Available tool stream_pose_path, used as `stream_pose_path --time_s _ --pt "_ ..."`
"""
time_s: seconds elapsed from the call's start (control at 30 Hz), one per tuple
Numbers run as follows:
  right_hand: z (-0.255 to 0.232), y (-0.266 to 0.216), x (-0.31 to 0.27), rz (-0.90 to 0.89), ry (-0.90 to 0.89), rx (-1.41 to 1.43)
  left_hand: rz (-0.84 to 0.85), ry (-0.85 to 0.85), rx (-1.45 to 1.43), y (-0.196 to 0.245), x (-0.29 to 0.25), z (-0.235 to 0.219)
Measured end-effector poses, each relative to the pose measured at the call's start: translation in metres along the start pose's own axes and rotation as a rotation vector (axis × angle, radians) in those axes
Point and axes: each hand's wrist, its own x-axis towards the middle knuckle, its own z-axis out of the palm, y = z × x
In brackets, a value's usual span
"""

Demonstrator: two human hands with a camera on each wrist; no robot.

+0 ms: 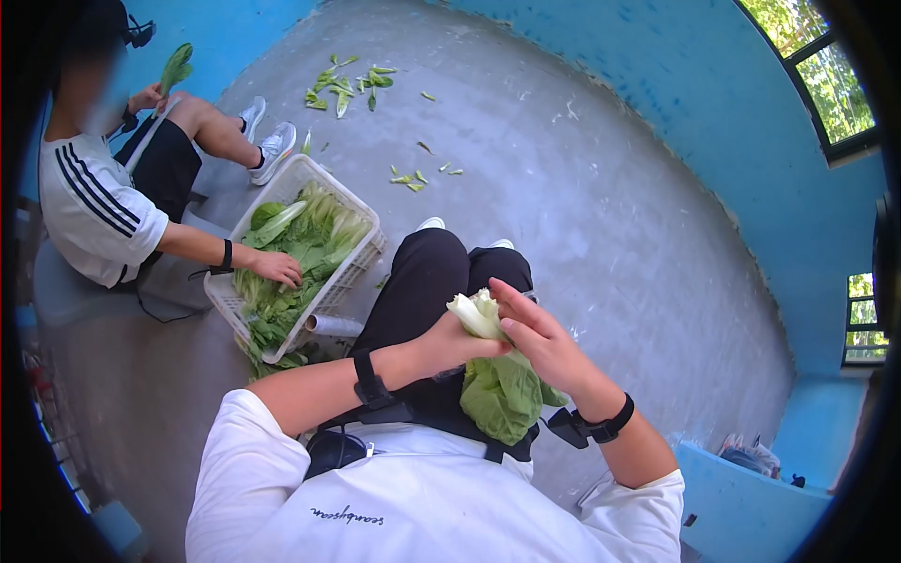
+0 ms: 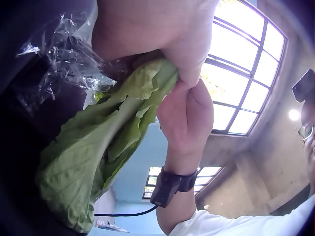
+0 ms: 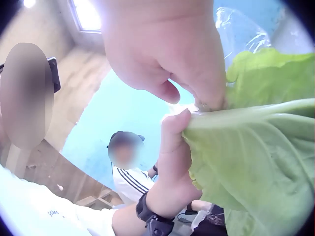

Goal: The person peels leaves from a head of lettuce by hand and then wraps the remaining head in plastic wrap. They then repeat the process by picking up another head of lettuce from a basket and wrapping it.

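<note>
A bunch of leafy greens [image 1: 502, 399] with thick white stems [image 1: 481, 314] is held above my lap, its leaves hanging toward my body. My left hand [image 1: 450, 345] grips it around the stems, thumb across them. The right hand [image 1: 544, 347] lies against the other side near the stem ends, fingers mostly straight. In the left wrist view the broad leaf [image 2: 83, 152] droops below the hands. The right wrist view has my left thumb [image 3: 174, 128] pressed along a pale leaf rib [image 3: 246, 114], with the right hand [image 3: 170, 44] just above.
A white plastic crate [image 1: 366, 246] full of greens stands to my left. Another person [image 1: 103, 202] sits beyond it, one hand in the crate and the other holding a leaf [image 1: 176, 68]. A clear film roll [image 1: 335, 326] lies beside the crate. Leaf scraps [image 1: 343, 86] litter the floor.
</note>
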Motion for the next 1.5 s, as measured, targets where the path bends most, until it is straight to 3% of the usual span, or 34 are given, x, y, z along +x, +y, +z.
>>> stream_pose_path --time_s 0.23,0.33,0.43,0.63,0.77,0.83,1.0,1.3,1.5 --pt "0.022 -0.042 -0.005 0.015 0.212 -0.598 0.043 -0.026 -0.013 0.005 0.002 0.002" --pt "0.027 -0.04 -0.006 -0.162 0.276 -0.653 0.05 -0.098 0.071 0.009 0.003 -0.003" --pt "0.025 -0.042 -0.008 -0.164 0.279 -0.758 0.089 -0.092 0.036 0.017 0.001 0.0" --pt "0.015 -0.027 -0.009 -0.412 0.394 -0.71 0.066 -0.099 0.061 0.012 0.0 -0.006" --pt "-0.022 -0.028 -0.017 -0.495 0.528 -0.776 0.055 -0.068 -0.122 0.017 -0.006 -0.003" --pt "-0.029 -0.025 -0.018 -0.497 0.487 -0.749 0.017 -0.069 -0.158 0.015 -0.009 -0.005" --pt "-0.049 -0.005 -0.031 -0.069 0.275 -0.704 0.07 -0.099 -0.146 0.01 -0.006 -0.011" --pt "-0.032 -0.007 -0.036 -0.379 0.5 -0.775 0.006 0.012 -0.124 0.018 -0.005 -0.003" --pt "-0.019 -0.002 -0.048 -0.539 0.467 -0.873 0.023 0.087 -0.222 0.01 -0.002 -0.01"
